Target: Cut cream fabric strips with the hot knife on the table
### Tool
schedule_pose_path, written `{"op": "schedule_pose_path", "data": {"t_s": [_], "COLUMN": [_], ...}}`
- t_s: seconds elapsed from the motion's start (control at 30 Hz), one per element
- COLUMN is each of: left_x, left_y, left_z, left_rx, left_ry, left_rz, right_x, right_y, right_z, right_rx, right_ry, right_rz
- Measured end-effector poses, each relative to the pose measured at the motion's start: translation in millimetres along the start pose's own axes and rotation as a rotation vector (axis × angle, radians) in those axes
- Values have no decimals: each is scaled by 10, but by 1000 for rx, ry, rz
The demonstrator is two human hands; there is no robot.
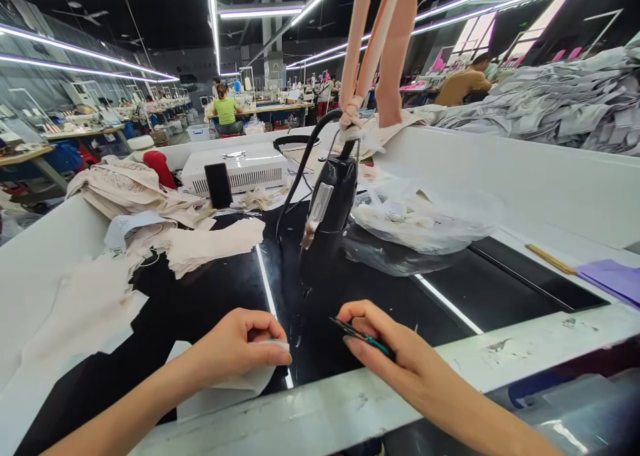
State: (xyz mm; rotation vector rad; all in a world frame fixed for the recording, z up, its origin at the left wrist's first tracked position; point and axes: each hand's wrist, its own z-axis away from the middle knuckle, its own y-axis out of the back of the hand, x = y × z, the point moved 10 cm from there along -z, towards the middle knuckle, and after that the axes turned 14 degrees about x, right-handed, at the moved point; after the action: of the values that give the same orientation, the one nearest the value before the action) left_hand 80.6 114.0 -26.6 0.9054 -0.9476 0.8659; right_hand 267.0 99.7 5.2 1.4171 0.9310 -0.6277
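Note:
My left hand (pixel 245 346) pinches the edge of a white fabric piece (pixel 225 389), which lies partly beneath the wrist at the table's front edge. In my right hand (pixel 383 343) is a pair of small thread snips (pixel 367 339) with dark blades and a teal handle, its tip pointing left. A gap of bare black surface (pixel 315 343) separates the two hands. Just beyond them hangs a black handheld machine (pixel 327 209), tied to peach fabric strips (pixel 373 49) from above.
Cream fabric pieces (pixel 213 243) are stacked at left, near a phone (pixel 218 185) leaning on a white vented box (pixel 245 166). A clear plastic bag (pixel 415 219) with scraps lies right of the machine. A yellow pencil-like stick (pixel 550 259) and purple sheet (pixel 610 279) rest at far right.

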Motion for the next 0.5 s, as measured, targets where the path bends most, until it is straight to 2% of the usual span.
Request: {"op": "schedule_pose_path", "data": {"t_s": [0.1, 0.2, 0.37, 0.5], "left_x": [12, 36, 77, 69], "left_y": [-29, -39, -58, -72], "left_z": [27, 53, 82, 92], "left_rx": [-9, -5, 4, -10], "left_ry": [-2, -33, -44, -13], "left_rz": [-14, -45, -43, -14], "right_x": [-183, -262, -196, -222], "right_y": [-338, -591, -726, -775], "right_z": [16, 16, -18, 4], "right_rx": [-124, -188, -126, -158], "right_ry": [-10, -29, -93, -117], "right_rz": [-118, -216, -270, -346]}}
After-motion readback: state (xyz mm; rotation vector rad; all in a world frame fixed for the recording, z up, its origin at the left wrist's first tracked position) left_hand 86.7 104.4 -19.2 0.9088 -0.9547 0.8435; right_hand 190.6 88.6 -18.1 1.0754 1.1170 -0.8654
